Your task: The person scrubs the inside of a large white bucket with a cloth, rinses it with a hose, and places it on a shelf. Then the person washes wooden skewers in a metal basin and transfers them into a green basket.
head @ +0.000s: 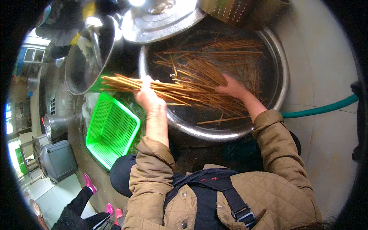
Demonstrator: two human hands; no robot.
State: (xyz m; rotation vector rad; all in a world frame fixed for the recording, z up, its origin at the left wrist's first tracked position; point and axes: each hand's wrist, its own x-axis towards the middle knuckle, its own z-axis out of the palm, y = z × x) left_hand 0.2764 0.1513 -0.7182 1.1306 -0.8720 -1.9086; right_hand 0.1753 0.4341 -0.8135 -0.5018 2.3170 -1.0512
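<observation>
A wide metal basin (205, 133) holds water with many thin wooden sticks (201, 67) in it, some in a dense heap, others scattered towards the far side. My left hand (150, 96) is closed around a bundle of sticks (123, 83) over the basin's left rim. The bundle's left ends jut out past the rim, and its right part runs into the heap. My right hand (234, 87) is down on the heap at the right, touching the sticks. Its fingertips are partly hidden among them, so I cannot tell whether it grips any.
A green perforated plastic basket (113, 130) stands left of the basin. Beyond are a metal lid (161, 26), a perforated metal pot (230, 13) and a large metal vessel (89, 57). A green hose (319, 109) reaches the right rim. Another person's pink shoes (90, 184) show at lower left.
</observation>
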